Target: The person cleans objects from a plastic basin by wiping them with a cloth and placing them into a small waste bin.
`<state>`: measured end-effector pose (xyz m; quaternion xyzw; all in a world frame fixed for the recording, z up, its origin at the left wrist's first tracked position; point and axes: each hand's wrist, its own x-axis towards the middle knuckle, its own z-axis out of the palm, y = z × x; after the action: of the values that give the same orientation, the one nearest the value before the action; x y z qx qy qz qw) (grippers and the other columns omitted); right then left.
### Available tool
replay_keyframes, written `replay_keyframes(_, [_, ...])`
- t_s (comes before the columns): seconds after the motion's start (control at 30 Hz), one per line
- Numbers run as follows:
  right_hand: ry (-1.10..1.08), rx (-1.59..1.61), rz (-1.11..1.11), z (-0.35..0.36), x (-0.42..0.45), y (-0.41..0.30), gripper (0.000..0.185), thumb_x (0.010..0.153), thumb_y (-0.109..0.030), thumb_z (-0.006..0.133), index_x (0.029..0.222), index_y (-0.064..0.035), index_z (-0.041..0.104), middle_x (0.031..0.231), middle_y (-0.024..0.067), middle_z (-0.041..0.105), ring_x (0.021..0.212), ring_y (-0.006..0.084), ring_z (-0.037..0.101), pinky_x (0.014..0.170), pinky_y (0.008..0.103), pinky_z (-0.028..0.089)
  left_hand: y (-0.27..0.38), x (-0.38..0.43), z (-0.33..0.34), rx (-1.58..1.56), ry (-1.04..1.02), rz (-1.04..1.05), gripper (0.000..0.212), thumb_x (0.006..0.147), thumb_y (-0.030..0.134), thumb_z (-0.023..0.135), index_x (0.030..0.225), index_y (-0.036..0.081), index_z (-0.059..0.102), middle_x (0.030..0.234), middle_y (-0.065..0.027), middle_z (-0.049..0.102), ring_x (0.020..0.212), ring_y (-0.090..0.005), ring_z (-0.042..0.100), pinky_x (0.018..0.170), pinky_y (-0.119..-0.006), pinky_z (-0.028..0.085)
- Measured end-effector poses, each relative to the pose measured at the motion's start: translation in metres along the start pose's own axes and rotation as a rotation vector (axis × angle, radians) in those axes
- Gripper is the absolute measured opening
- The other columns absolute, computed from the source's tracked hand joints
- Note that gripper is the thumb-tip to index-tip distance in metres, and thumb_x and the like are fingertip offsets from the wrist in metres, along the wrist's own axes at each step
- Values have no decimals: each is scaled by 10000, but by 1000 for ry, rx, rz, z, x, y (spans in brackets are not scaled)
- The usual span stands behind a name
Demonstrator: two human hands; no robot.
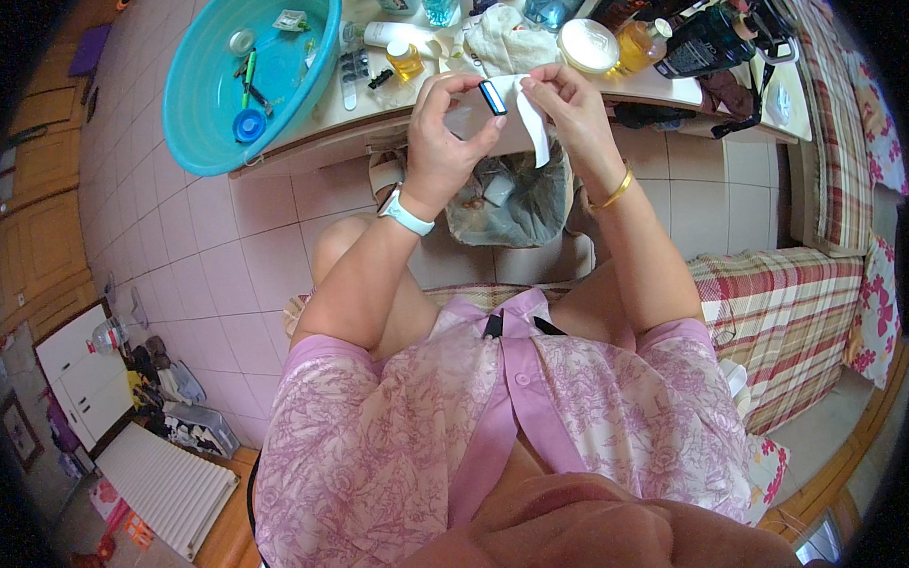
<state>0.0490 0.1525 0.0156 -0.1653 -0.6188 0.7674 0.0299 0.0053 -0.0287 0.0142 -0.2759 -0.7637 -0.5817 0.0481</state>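
Observation:
Between the thumb and fingers of my left hand (449,130) is a small dark rectangular item with a white and blue face (494,98), perhaps a razor cartridge. My right hand (572,107) pinches a white strip of paper or tissue (535,131), which hangs down beside the small item. Both hands are raised close together at the table's front edge, over a lined waste bin (546,206) holding some litter. Behind them lie a crumpled white towel (510,38) and a small bottle of yellow liquid (404,59).
A turquoise basin (174,106) with a green-handled tool (249,77) and a blue round lid (248,126) stands at the left. Several bottles and a white-lidded jar (589,45) crowd the tabletop at right. A plaid-covered seat (786,325) is below right.

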Motion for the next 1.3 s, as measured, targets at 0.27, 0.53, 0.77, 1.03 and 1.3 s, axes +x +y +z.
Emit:
replay_keyframes(0.27, [54, -311, -294, 3, 6, 18, 283, 830, -261, 790, 973, -37, 692, 779, 9, 641, 699, 73, 540, 613, 249, 465, -1, -1, 0, 90, -93, 136, 453, 683, 117, 811, 1092, 38, 634, 1113, -124, 608, 1072, -313, 595, 943, -396, 484])
replay_keyframes(0.53, [-55, -113, -54, 3, 5, 18, 297, 857, -254, 786, 1006, -30, 660, 778, 15, 645, 621, 53, 548, 536, 207, 440, -4, -3, 1, -39, -89, 62, 439, 698, 122, 803, 1096, 38, 638, 1119, -116, 608, 1045, -270, 607, 900, -353, 500])
replay_keyframes(0.77, [-121, -16, 55, 7, -2, 7, 271, 868, -238, 778, 980, -33, 642, 817, 31, 667, 683, 72, 606, 574, 227, 483, -11, -3, 3, -133, -59, 6, 434, 699, 116, 795, 1091, 35, 629, 1107, -107, 611, 1010, -245, 610, 875, -335, 503])
replay_keyframes(1.03, [-214, 8, 122, 5, -7, 0, 248, 880, -242, 763, 968, -45, 641, 819, 27, 667, 685, 77, 607, 577, 230, 481, -13, 0, -1, -69, -56, 43, 432, 682, 83, 778, 1081, 30, 619, 1097, -105, 612, 977, -238, 611, 861, -327, 501])
replay_keyframes(1.3, [-107, -267, -42, -10, -3, -7, 251, 867, -238, 761, 978, -38, 658, 821, 44, 678, 682, 91, 622, 570, 245, 500, -7, 1, -5, 133, -85, 115, 438, 666, 112, 783, 1054, 34, 596, 1073, -114, 601, 1021, -290, 595, 906, -374, 488])
